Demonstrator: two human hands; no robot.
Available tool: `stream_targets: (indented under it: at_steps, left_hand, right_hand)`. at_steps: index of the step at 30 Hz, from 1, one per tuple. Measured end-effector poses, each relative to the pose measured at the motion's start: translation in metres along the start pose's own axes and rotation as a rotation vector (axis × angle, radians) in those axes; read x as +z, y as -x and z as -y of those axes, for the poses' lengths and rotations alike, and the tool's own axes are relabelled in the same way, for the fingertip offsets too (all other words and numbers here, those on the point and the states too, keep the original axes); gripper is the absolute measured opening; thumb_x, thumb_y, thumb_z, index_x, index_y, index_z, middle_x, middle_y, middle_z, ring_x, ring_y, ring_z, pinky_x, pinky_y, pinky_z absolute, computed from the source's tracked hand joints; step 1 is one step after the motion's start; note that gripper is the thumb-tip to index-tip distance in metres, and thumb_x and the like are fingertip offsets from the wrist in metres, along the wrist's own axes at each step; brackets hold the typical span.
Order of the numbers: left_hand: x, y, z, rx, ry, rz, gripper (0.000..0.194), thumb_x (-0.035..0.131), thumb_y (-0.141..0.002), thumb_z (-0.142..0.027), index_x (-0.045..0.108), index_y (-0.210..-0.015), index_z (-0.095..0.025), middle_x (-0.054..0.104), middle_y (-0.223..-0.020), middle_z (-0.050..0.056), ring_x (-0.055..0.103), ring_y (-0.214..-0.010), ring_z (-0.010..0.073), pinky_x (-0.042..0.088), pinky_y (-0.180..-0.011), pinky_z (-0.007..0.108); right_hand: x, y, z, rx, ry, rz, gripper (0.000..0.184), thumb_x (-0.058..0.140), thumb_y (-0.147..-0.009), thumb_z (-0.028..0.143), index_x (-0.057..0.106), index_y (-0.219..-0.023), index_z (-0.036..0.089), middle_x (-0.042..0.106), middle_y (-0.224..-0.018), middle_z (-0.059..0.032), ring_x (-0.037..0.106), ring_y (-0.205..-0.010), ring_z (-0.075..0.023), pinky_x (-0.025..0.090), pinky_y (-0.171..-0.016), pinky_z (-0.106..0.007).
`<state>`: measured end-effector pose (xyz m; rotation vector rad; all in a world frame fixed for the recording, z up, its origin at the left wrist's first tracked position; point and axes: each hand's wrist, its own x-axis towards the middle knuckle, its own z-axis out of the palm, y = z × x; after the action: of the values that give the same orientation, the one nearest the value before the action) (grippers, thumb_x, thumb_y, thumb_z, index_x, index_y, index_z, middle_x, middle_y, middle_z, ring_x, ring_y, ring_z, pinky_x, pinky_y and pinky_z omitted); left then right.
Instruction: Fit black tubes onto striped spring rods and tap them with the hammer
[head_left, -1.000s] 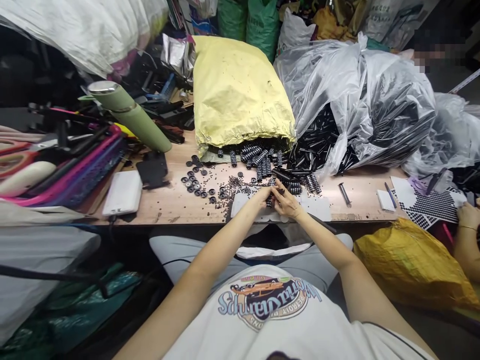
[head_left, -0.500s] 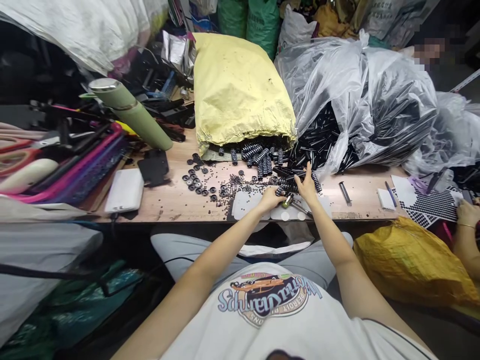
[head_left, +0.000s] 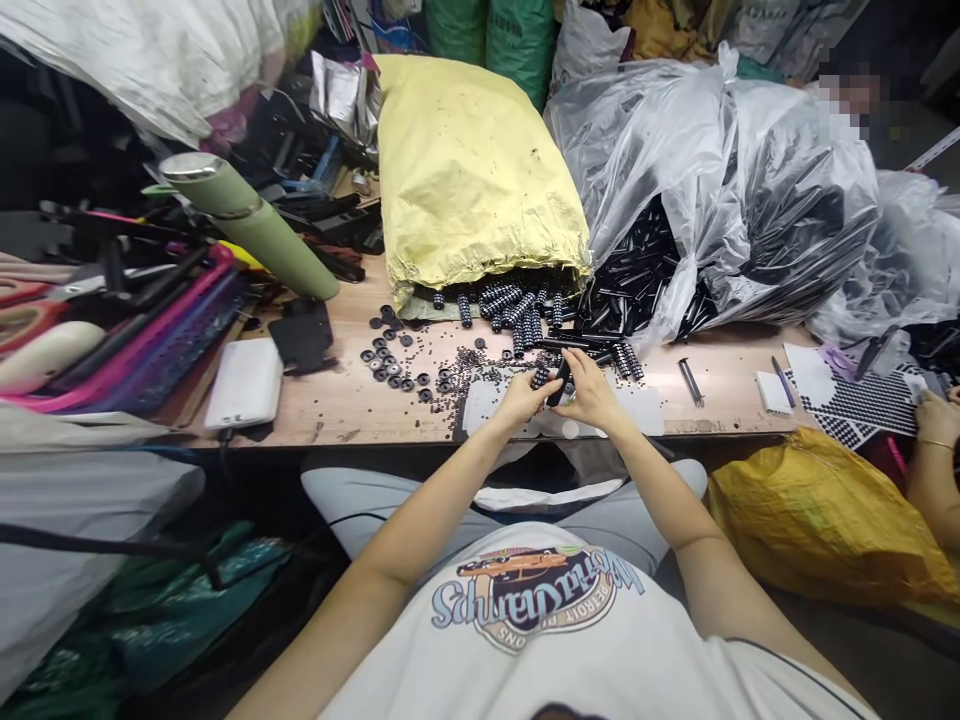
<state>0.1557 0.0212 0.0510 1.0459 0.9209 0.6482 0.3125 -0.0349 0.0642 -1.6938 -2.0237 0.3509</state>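
Note:
My left hand point(head_left: 520, 402) is closed around a black cylinder with white dots point(head_left: 539, 378), held just above the table. My right hand point(head_left: 596, 396) pinches a smooth black plastic piece point(head_left: 560, 382) upright beside that cylinder. Fingers hide how close the two parts are. Both hands are over a pale translucent mat point(head_left: 484, 408) at the table's front edge. Beyond them, more dotted cylinders point(head_left: 517, 308) spill from the mouth of a yellow sack point(head_left: 480, 170). Smooth black pieces point(head_left: 626, 290) lie heaped to its right.
Small black discs point(head_left: 390, 365) and tiny beads point(head_left: 472, 358) are scattered left of the mat. Clear plastic bags point(head_left: 795, 190) bulge at the back right. A green bottle point(head_left: 251, 225) leans at left, near a white box point(head_left: 246, 385). Another person's hand point(head_left: 937, 425) is at far right.
My right hand has drawn back from the black heap toward my left hand, bringing a smooth black piece. A tool with a green end, visible between the hands before, is now covered.

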Motion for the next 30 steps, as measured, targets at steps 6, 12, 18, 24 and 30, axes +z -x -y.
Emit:
stream_targets:
  at_steps: [6,12,18,24,30]
  left_hand:
    - [-0.012,0.008,-0.007,0.051,0.244,0.034,0.046,0.064,-0.079,-0.048,0.059,-0.110,-0.014,0.052,-0.058,-0.006,0.040,-0.031,0.0052,0.025,-0.030,0.017]
    - [-0.012,0.016,-0.004,-0.001,0.221,0.011,0.055,0.060,-0.082,-0.048,0.056,-0.127,-0.015,0.044,-0.047,-0.009,0.032,-0.026,0.0052,0.020,-0.028,0.016]
    - [-0.010,0.017,-0.002,-0.010,0.294,-0.072,0.045,0.056,-0.085,-0.042,0.061,-0.120,-0.015,0.050,-0.049,-0.006,0.039,-0.031,0.0072,0.027,-0.031,0.018]
    - [-0.002,0.022,-0.008,-0.157,0.353,-0.123,0.028,0.059,-0.080,-0.040,0.061,-0.091,-0.014,0.055,-0.053,-0.002,0.057,-0.041,0.0150,0.046,-0.041,0.025]
    - [0.002,0.027,-0.018,-0.205,0.280,-0.126,0.026,0.059,-0.082,-0.038,0.058,-0.090,-0.014,0.054,-0.050,-0.002,0.056,-0.038,0.0143,0.046,-0.039,0.023]
  right_hand:
    - [0.012,0.004,0.005,-0.007,-0.311,-0.014,0.111,0.074,-0.063,0.030,0.007,-0.151,0.018,0.018,-0.153,-0.0176,0.016,-0.145,-0.0305,0.028,-0.116,-0.050]
    - [0.020,0.011,0.018,-0.090,-0.481,0.005,0.111,0.078,-0.061,0.031,0.011,-0.150,0.023,0.020,-0.152,-0.0139,0.018,-0.146,-0.0276,0.029,-0.117,-0.046]
    - [0.022,0.011,0.023,-0.161,-0.532,0.014,0.112,0.080,-0.063,0.035,0.009,-0.150,0.023,0.018,-0.156,-0.0136,0.017,-0.147,-0.0278,0.023,-0.120,-0.047]
    - [0.022,0.011,0.034,-0.140,-0.418,0.084,0.114,0.080,-0.063,0.041,0.010,-0.151,0.020,0.019,-0.156,-0.0156,0.018,-0.147,-0.0280,0.019,-0.121,-0.047]
    - [0.024,0.012,0.038,-0.040,-0.407,0.073,0.116,0.083,-0.059,0.036,0.013,-0.149,0.019,0.026,-0.152,-0.0172,0.029,-0.142,-0.0286,0.028,-0.118,-0.045]
